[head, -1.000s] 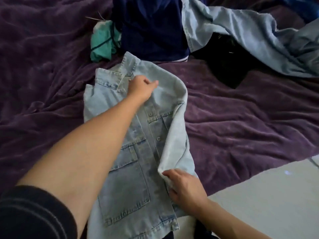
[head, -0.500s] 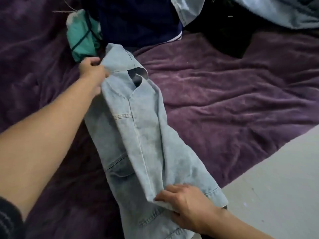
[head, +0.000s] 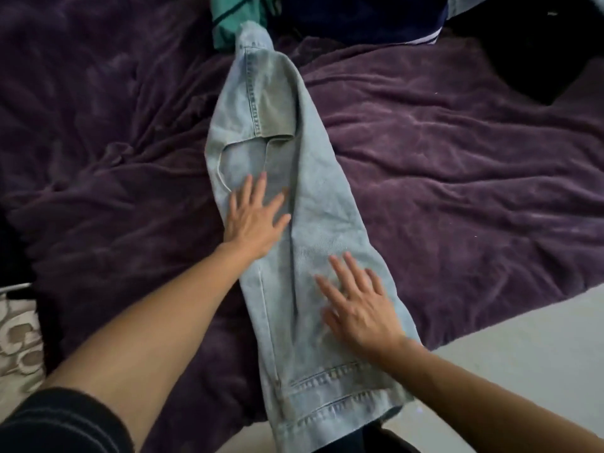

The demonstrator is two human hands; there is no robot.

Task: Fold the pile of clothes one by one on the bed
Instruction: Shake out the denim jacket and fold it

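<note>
A light-blue denim jacket [head: 313,178] lies on the purple bedspread [head: 457,165], folded lengthwise into a long narrow strip with its hem toward me and a short sleeve laid over its upper part. My left hand [head: 253,217] rests flat on the middle of the strip, fingers spread. My right hand [head: 356,302] presses flat on the lower half, fingers apart. Neither hand grips the cloth. The pile of unfolded clothes sits at the top edge: a teal garment [head: 232,18] and a dark navy garment [head: 353,18].
A black garment [head: 539,50] lies at the top right. The bed's edge runs diagonally at lower right, with pale floor [head: 523,348] beyond. A patterned rug [head: 16,348] shows at lower left.
The jacket's right half has been folded over to the left, making a narrow strip. Both hands let go of the edges and now lie flat on the denim.
</note>
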